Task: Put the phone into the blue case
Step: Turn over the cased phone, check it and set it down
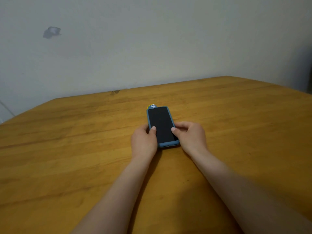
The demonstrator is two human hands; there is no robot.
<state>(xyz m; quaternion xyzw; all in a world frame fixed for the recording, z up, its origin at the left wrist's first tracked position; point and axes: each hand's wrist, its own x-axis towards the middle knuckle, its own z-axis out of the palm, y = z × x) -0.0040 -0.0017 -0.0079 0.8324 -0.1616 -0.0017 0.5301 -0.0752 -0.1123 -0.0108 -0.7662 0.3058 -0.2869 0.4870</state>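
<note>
Two bare forearms reach up from the near edge of the wooden table (67, 149) to the phone (161, 127), which lies screen-up in the blue case (168, 145) near the table's middle, closer to the far edge. The left hand (143, 141) curls around the case's left side with its thumb pressed on the dark screen; the right hand (190, 135) does likewise on the right side. Both grip the lower half. The seating step looks nearly done: case rim shows all round the glass. The next move likely calls for firm thumb pressure along the near corners to snap them home. Fingers under the case are hidden, and a small yellow-and-grey ornament (152, 105) at the far end is too small to identify.
</note>
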